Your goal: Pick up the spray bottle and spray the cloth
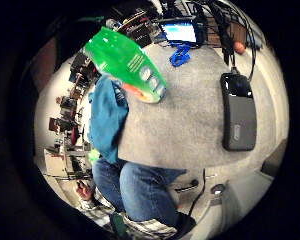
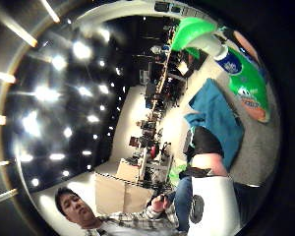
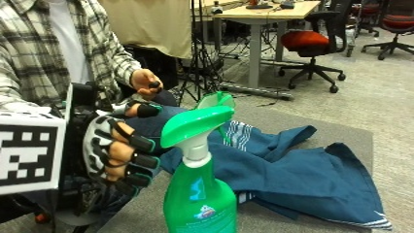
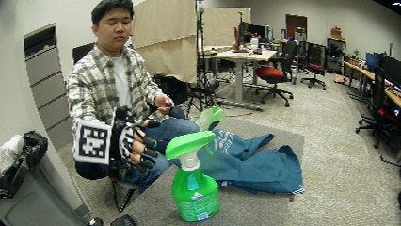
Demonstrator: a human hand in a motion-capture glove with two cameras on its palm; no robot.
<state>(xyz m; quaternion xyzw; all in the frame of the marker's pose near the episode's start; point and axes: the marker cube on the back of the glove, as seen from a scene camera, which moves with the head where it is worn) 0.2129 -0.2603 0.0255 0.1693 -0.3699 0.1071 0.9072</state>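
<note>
Spray bottle: the spray bottle (image 3: 199,194) is translucent green plastic with a white neck and a broad, curved green trigger head. A printed label sits on its belly, the print too small to read. It stands upright on the table near the front edge, and its base is cut off in the outside view.

Cloth: the cloth (image 3: 304,172) is a soft teal towel, rumpled in folds, with pale stripes near one hem. It lies on the table at about 2 o'clock from the bottle, close behind it and apart from it.

Table: the table (image 3: 349,133) has a grey, felt-like top with a matte, fuzzy texture.

Right hand: the right hand (image 3: 119,150) in its black strapped glove hangs at 9 o'clock from the bottle's head, just beside it and not touching it. The fingers are loosely curled and hold nothing.

Bare hand: the bare hand (image 3: 147,82) is raised near the person's chest and pinches a small dark object, too small to identify.

Second green piece: a second green piece (image 3: 215,101) rises behind the trigger head. It is partly hidden, so its form is unclear.

Dark slab: in the little finger side palm view, a smooth black rectangular device (image 1: 238,112) lies flat on the table, well apart from the bottle.
</note>
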